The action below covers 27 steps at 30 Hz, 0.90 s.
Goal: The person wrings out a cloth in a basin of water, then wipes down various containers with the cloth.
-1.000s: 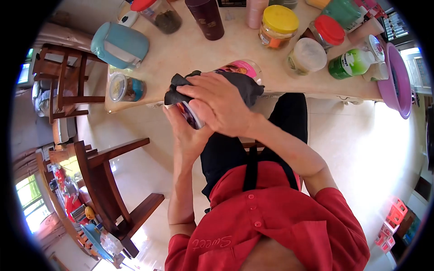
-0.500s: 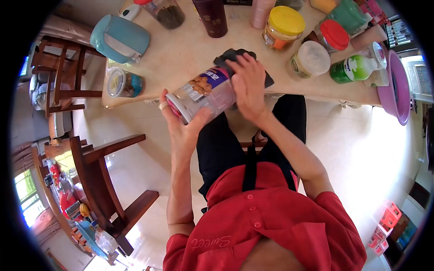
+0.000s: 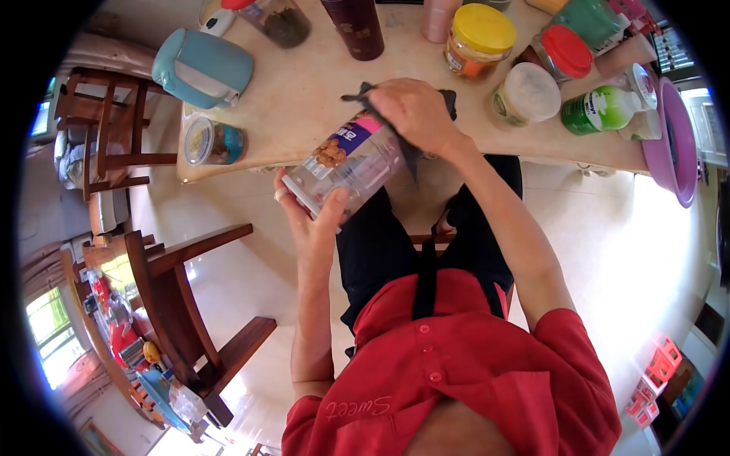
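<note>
A clear plastic jar [image 3: 370,169] with a purple and pink label is held tilted over the table's front edge. My left hand [image 3: 310,220] grips its near-left end, thumb on one side and fingers on the other. Over the jar's far-right end, my right hand [image 3: 417,115] is closed on a dark grey cloth [image 3: 411,158] and presses it against the plastic. The cloth covers that end of the jar, and my right fingertips are partly hidden by the hand.
On the table [image 3: 304,106] stand a blue kettle [image 3: 201,68], a small tub [image 3: 215,142], a dark purple cup [image 3: 356,29], a yellow-lidded jar [image 3: 480,42], a white-lidded jar [image 3: 527,95] and a green bottle [image 3: 601,110]. A purple basin [image 3: 669,144] is at right, a wooden chair [image 3: 179,304] at left.
The jar has turned slightly in my left hand. My right hand has flattened over the jar's far end, and more cloth now hangs down beside it.
</note>
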Each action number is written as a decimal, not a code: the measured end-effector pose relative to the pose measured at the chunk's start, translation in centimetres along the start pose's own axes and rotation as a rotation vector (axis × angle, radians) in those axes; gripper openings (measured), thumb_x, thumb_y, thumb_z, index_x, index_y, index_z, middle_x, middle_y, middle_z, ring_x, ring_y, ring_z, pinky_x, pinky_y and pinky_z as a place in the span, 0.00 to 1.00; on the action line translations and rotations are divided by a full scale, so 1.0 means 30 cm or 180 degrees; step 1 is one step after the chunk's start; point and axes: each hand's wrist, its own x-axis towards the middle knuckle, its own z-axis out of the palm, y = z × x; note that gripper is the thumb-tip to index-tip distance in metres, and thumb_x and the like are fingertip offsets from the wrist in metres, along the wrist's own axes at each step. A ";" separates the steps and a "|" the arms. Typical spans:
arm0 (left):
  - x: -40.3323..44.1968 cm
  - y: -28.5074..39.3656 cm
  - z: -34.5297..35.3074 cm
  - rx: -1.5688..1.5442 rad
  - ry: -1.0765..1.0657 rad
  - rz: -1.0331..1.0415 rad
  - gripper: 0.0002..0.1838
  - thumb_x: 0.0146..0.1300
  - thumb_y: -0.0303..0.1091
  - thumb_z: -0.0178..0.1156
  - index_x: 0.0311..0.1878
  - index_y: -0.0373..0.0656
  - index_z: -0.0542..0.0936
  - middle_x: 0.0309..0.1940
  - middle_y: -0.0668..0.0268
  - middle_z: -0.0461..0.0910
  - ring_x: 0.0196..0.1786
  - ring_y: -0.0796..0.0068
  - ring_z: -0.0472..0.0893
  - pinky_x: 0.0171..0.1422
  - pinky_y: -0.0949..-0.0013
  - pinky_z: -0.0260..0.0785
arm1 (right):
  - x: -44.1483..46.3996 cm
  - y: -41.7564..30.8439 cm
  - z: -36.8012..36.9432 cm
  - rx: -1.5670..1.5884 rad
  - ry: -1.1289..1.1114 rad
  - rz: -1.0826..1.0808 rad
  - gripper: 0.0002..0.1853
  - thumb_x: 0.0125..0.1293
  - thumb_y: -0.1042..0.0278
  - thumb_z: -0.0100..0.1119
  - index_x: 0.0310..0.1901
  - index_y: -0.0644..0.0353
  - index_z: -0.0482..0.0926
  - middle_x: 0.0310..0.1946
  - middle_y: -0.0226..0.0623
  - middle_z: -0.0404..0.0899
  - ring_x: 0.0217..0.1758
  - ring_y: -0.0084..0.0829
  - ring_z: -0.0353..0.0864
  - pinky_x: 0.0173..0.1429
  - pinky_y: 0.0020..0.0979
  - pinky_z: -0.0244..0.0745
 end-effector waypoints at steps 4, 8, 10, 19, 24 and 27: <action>0.007 -0.013 -0.003 0.0072 -0.0110 0.0111 0.52 0.58 0.38 0.68 0.77 0.47 0.43 0.66 0.55 0.58 0.61 0.57 0.71 0.43 0.62 0.77 | -0.082 0.001 0.035 0.1406 0.0864 0.1261 0.18 0.74 0.60 0.44 0.46 0.65 0.80 0.46 0.47 0.81 0.51 0.50 0.78 0.60 0.43 0.68; 0.001 0.047 0.015 0.0235 0.0000 -0.0169 0.52 0.57 0.37 0.68 0.77 0.46 0.43 0.64 0.56 0.60 0.60 0.61 0.72 0.44 0.63 0.76 | -0.132 -0.081 0.086 0.0207 0.1713 0.0864 0.18 0.71 0.61 0.49 0.54 0.64 0.77 0.54 0.51 0.76 0.59 0.50 0.74 0.66 0.42 0.64; 0.007 0.037 0.011 0.0232 -0.0007 -0.0176 0.52 0.57 0.37 0.68 0.77 0.46 0.43 0.64 0.56 0.61 0.59 0.62 0.72 0.45 0.64 0.75 | -0.144 -0.133 0.087 -0.0342 0.1741 0.0700 0.18 0.70 0.62 0.51 0.55 0.63 0.77 0.56 0.51 0.75 0.61 0.50 0.72 0.68 0.43 0.62; -0.046 0.028 0.060 0.0495 -0.0482 0.0721 0.60 0.46 0.33 0.76 0.74 0.39 0.44 0.61 0.54 0.57 0.60 0.62 0.67 0.60 0.59 0.68 | -0.009 -0.247 -0.036 0.0818 -0.0064 -0.0543 0.14 0.67 0.63 0.52 0.47 0.61 0.81 0.44 0.41 0.82 0.52 0.44 0.79 0.60 0.42 0.72; -0.031 -0.023 0.016 0.1191 -0.0607 0.1310 0.64 0.44 0.36 0.78 0.76 0.40 0.41 0.69 0.50 0.46 0.72 0.57 0.54 0.68 0.53 0.62 | -0.010 -0.036 -0.083 0.0431 -0.0567 0.0157 0.16 0.69 0.58 0.47 0.36 0.61 0.79 0.34 0.43 0.80 0.42 0.46 0.79 0.49 0.43 0.72; -0.028 -0.024 0.013 0.1099 -0.0799 0.1357 0.68 0.49 0.41 0.77 0.78 0.47 0.31 0.71 0.51 0.49 0.71 0.56 0.61 0.70 0.54 0.61 | -0.040 -0.015 -0.064 0.0361 0.0069 0.0238 0.18 0.69 0.56 0.45 0.28 0.59 0.77 0.26 0.44 0.78 0.36 0.47 0.78 0.43 0.45 0.71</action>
